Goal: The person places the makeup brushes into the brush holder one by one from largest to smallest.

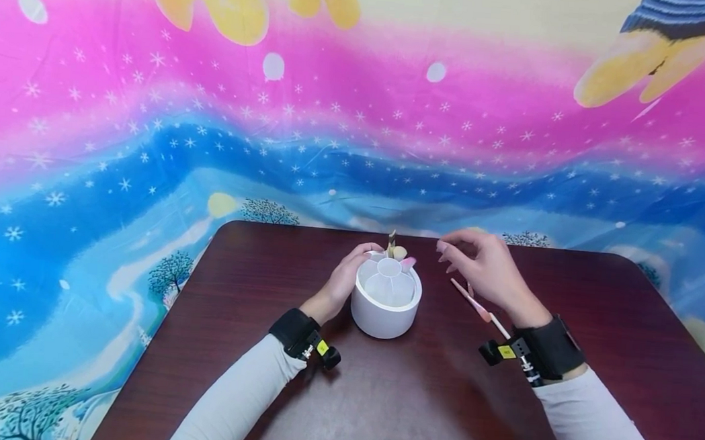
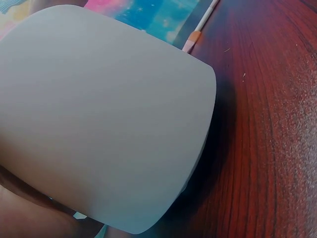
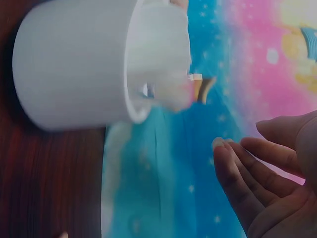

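A round white makeup brush holder (image 1: pixel 384 321) with a divided inside stands upright on the table. My left hand (image 1: pixel 341 278) holds it at its left side, fingers curved round near the rim. Several makeup brushes (image 1: pixel 399 252) poke up at the back of the holder, one with a pink-tipped head. My right hand (image 1: pixel 490 270) hovers to the right of the holder, fingers loosely bent with nothing between them. In the right wrist view its thumb and fingers are apart, away from the brush heads (image 3: pixel 173 91). In the left wrist view the holder's wall (image 2: pixel 109 114) hides most of the left hand.
Thin makeup brushes (image 1: pixel 472 300) lie on the dark wooden table (image 1: pixel 413 412) beneath and beside the right hand. Behind the table's far edge hangs a colourful printed cloth (image 1: pixel 358 126). Each wrist wears a black strap with a small camera.
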Motion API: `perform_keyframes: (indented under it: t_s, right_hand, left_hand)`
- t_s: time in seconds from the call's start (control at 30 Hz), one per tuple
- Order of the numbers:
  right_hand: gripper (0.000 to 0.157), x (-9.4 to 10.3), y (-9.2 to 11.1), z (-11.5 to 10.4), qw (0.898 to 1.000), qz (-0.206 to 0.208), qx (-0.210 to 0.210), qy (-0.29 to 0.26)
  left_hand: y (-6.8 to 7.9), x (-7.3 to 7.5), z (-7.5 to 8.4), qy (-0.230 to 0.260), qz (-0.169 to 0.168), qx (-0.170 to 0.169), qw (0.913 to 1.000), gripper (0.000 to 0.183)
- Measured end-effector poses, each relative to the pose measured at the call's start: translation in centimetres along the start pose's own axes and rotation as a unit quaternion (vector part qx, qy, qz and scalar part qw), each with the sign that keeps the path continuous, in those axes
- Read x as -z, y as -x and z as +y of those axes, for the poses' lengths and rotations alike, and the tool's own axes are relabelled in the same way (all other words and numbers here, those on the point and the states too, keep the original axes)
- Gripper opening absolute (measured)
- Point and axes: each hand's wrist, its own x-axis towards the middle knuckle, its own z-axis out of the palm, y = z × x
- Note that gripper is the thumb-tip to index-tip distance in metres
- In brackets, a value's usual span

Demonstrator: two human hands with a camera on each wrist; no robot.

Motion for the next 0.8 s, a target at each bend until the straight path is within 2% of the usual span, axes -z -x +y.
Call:
perform_keyframes:
  t_s: [0.13,0.3,0.53,0.6,0.73,0.8]
  right_hand:
    - [0.014,1.6,-0.1,1.7,0.999,-0.002,-0.011,0.038]
    - [0.015,3.0,-0.2,5.3,0.994,-0.015,-0.016,0.104]
    - [0.019,3.7,0.2,10.0,0.983,-0.041,-0.013,0.176]
    - [0.023,3.6,0.4,11.2,0.975,-0.052,-0.008,0.217]
    - [0.035,3.4,0.6,13.0,0.945,-0.083,-0.007,0.315]
    - [0.039,3.3,0.7,13.6,0.934,-0.098,-0.007,0.344]
  left_hand:
    - [0.0,0.0,0.1,-0.002,0.001,0.001,1.0,0.037]
    - [-0.1,0.1,-0.1,-0.001,0.002,0.003,1.0,0.037]
    - [-1.5,0.6,-3.0,0.0,0.013,0.006,0.9999,0.035]
    - [-1.5,0.7,-3.0,0.001,0.008,0.006,0.9999,0.036]
    - [-1.5,0.6,-2.9,0.002,0.003,0.004,1.0,0.037]
    - [-1.4,0.5,-2.9,0.002,0.006,0.004,1.0,0.036]
